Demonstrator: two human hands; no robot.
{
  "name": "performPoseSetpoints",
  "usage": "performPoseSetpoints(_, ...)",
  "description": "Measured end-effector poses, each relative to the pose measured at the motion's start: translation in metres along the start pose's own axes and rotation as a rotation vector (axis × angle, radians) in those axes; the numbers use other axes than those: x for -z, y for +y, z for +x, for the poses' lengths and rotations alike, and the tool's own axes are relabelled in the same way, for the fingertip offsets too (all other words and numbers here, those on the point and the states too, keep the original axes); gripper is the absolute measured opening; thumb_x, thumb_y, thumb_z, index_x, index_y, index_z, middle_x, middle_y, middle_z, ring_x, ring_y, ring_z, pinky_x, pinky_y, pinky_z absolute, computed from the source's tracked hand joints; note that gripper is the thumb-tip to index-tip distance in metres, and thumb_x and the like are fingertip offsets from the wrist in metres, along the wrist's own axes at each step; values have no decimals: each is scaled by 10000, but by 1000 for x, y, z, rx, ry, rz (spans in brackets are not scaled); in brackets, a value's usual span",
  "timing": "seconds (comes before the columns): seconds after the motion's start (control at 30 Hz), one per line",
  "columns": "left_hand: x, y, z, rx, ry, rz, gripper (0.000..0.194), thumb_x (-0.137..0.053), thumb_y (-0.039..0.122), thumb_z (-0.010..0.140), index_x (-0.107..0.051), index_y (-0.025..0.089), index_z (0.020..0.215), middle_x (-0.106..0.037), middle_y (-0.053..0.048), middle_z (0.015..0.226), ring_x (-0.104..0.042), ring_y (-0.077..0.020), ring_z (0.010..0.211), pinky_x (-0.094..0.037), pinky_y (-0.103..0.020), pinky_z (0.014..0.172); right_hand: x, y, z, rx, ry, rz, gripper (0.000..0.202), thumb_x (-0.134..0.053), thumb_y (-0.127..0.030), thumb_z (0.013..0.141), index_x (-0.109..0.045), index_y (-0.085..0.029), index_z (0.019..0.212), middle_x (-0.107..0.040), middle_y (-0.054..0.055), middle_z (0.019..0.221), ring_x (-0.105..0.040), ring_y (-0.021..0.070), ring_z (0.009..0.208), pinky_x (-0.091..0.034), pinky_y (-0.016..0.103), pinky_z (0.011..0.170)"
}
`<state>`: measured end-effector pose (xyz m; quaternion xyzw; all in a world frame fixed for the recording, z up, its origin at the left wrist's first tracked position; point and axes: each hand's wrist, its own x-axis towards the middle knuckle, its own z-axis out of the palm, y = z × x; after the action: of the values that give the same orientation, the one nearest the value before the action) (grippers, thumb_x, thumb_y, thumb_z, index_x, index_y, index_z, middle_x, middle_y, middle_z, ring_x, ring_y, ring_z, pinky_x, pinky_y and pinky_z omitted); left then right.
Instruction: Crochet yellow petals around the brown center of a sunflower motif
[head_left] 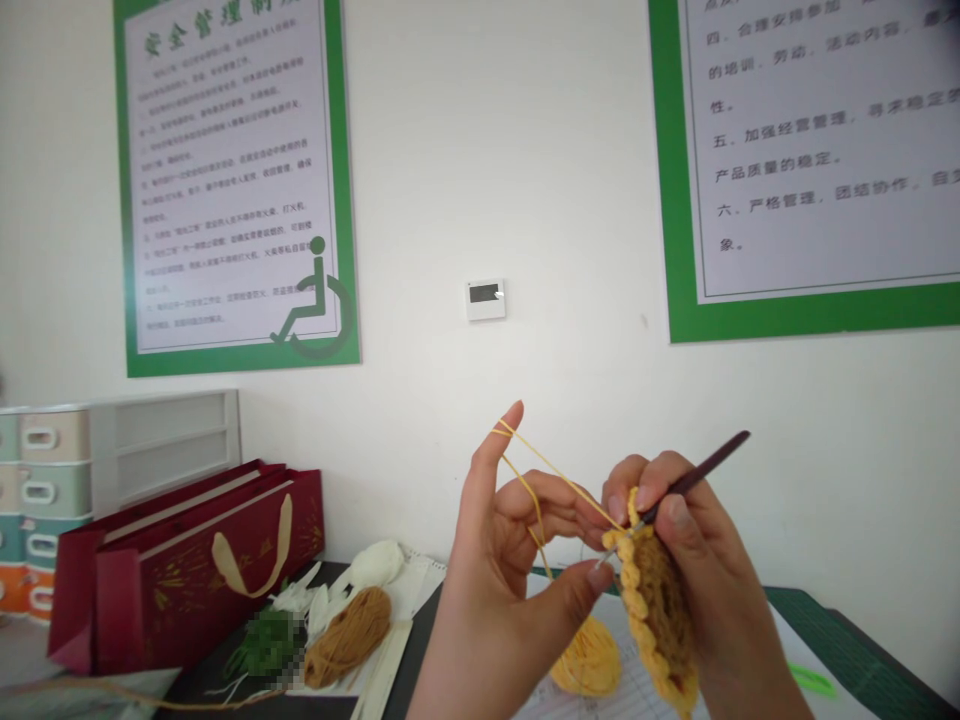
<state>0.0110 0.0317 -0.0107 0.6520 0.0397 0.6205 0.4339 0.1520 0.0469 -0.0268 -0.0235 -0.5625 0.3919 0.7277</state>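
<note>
My right hand [694,530] grips a crochet hook [709,462] with a dark handle, its metal tip at the edge of a crocheted piece [656,610]. The piece is brown in the middle with a yellow border, and my right fingers also hold its top. My left hand [517,560] pinches near that same edge with thumb and fingers. Yellow yarn [559,463] loops around its raised index finger and runs down to the hook. Partly hidden behind my left hand lies a ball of yellow yarn [589,655].
Dark red gift bags [202,560] stand at the left before a small drawer unit [56,490]. Brown yarn [349,637], green yarn [266,642] and white yarn [376,563] lie beside them. A green cutting mat [847,640] and printed paper [817,690] lie at the right.
</note>
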Motion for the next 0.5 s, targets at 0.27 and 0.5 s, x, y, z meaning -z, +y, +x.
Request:
performPoseSetpoints(0.27,-11,5,-4,12,110,69,980,-785,-19,805,-359,461,1545,-711,18,904,-560,-112,715,-459,-244,676,3,4,-8,84,-115,-66,132,-600,-387,988,-666,-276,960,-564,37,990,-606,182,873,-511,331,755)
performPoseSetpoints(0.5,2,7,-5,-20,-31,-44,758,-766,152,909,-427,418,1532,-723,-16,898,-588,-128,753,-451,-261,696,5,-1,-8,162,-217,-140,136,-624,-396,978,-694,-279,978,-552,36,994,-578,173,855,-495,307,730)
